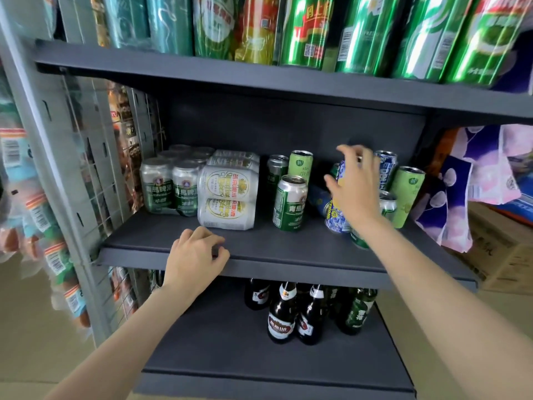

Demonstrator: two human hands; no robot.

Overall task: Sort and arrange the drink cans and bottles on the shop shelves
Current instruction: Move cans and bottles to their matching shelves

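- Two bare hands are at the middle shelf (pixel 288 249) of a dark grey shop rack.
- The left hand (pixel 199 255) rests on the shelf's front edge, fingers loosely curled, holding nothing.
- Just beyond its fingertips stands a shrink-wrapped pack of white cans (pixel 227 194), stacked two high; to the left of that pack is a wrapped pack of silver-and-green cans (pixel 170 184).
- The right hand (pixel 353 183) is raised over the right-hand group of cans with fingers spread apart; whether it touches any can I cannot tell.
- Directly behind its palm is a blue-and-white patterned can (pixel 334 215), tilted, partly hidden by the hand.
- To the left of that hand a green can (pixel 290 203) stands upright alone, with a pale green can (pixel 300 166) and a darker one farther back.
- To the right of the hand a tall pale green can (pixel 406 194) leans, with a blue can (pixel 385 171) behind it.
- Below both hands, the lower shelf carries a cluster of dark beer bottles (pixel 284 313).
- Above, the top shelf holds a row of tall green cans (pixel 369 33).
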